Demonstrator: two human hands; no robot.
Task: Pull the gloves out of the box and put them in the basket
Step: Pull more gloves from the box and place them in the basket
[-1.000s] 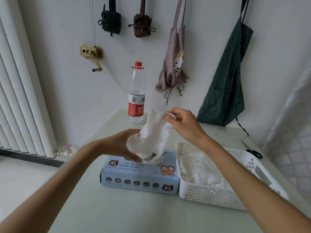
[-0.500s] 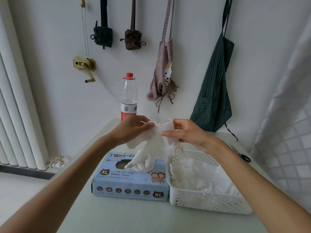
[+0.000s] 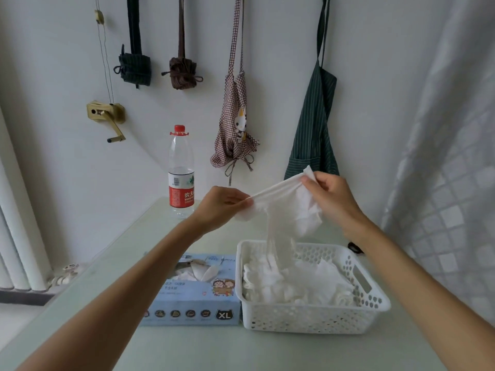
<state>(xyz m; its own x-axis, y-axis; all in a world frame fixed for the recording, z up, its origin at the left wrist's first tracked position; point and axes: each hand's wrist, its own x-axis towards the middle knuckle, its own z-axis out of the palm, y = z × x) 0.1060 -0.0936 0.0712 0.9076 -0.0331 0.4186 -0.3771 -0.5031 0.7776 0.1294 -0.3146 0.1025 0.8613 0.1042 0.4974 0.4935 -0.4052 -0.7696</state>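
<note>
A white glove (image 3: pixel 288 210) is stretched between both hands above the white perforated basket (image 3: pixel 316 317). My left hand (image 3: pixel 223 207) pinches its left edge and my right hand (image 3: pixel 330 196) pinches its upper right edge. The glove's fingers hang down to the pile of white gloves (image 3: pixel 294 282) lying in the basket. The blue glove box (image 3: pixel 192 298) marked XL lies just left of the basket, with more white gloves sticking out of its top opening.
A plastic water bottle (image 3: pixel 181 172) with a red label stands at the table's back edge. Scissors (image 3: pixel 355 247) lie behind the basket. Aprons and bags hang on the wall. A radiator is on the left, a curtain on the right.
Both hands have carried the glove right, from above the box to above the basket, and pulled it wider apart. Its fingers now hang into the basket.
</note>
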